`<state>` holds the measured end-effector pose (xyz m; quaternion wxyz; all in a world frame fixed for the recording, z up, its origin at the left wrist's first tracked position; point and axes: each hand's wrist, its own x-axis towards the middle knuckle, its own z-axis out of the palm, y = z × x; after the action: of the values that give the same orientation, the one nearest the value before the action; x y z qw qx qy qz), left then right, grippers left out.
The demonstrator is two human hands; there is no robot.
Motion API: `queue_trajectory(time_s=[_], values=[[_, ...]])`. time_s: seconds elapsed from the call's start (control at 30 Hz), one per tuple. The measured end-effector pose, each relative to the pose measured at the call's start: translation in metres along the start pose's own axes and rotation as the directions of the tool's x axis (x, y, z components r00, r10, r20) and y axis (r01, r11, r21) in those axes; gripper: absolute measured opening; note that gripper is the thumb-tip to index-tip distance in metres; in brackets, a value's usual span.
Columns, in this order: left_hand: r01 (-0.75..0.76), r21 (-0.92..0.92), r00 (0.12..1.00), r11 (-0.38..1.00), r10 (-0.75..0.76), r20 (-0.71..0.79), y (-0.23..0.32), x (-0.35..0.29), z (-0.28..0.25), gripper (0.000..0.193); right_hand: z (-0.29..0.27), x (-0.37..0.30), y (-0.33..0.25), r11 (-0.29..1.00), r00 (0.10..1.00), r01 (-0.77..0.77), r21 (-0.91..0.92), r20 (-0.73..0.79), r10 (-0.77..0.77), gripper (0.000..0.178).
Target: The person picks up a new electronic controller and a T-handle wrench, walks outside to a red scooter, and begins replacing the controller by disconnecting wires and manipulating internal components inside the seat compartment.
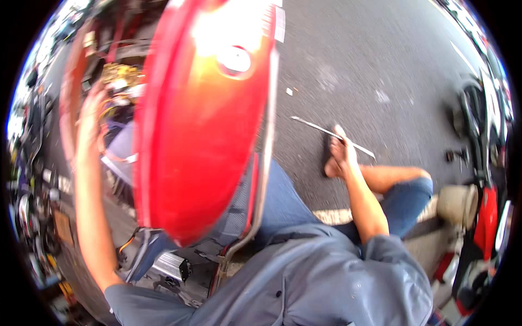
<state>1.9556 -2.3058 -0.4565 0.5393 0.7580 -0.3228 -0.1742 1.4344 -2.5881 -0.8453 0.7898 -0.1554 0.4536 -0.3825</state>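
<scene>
Head view: left hand (91,117) raised, fingers spread along the far edge of the red fuel tank (201,114) filling the centre; right hand (338,155) down at the asphalt (380,65), closed on a thin metal rod (326,132). Better steadied from both sides before lifting; left grip blurred, engine parts (117,76) behind barely readable

No package, sign or screen shows anywhere here. The only label-like thing is a small white strip (279,24) with red markings, up top beside the red tank (201,119).
</scene>
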Motion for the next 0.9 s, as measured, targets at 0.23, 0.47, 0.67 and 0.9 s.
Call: queue_trajectory(time_s=[0.23, 0.47, 0.67, 0.9], values=[[0.032, -0.171, 0.999, 0.985, -0.024, 0.044, 0.009, 0.000, 0.013, 0.061, 0.133, -0.114, -0.137, 0.852, 0.765, 0.472, 0.227, 0.376, -0.523, 0.018], [-0.029, -0.352, 0.988, 0.936, 0.081, 0.133, -0.013, 0.009, -0.003, 0.052, 0.342, -0.279, -0.171, 0.666, 0.320, 0.722, 0.188, 0.762, -0.563, 0.027], [-0.093, -0.364, 0.981, 0.927, 0.148, 0.124, 0.008, 0.001, 0.011, 0.051, 0.462, -0.305, -0.109, 0.445, 0.180, 0.896, -0.012, 0.924, -0.338, 0.024], [-0.133, -0.239, 0.988, 0.962, 0.148, 0.045, 0.013, -0.008, 0.006, 0.055, 0.494, -0.305, -0.078, 0.249, 0.085, 0.968, -0.015, 0.958, -0.273, 0.023]])
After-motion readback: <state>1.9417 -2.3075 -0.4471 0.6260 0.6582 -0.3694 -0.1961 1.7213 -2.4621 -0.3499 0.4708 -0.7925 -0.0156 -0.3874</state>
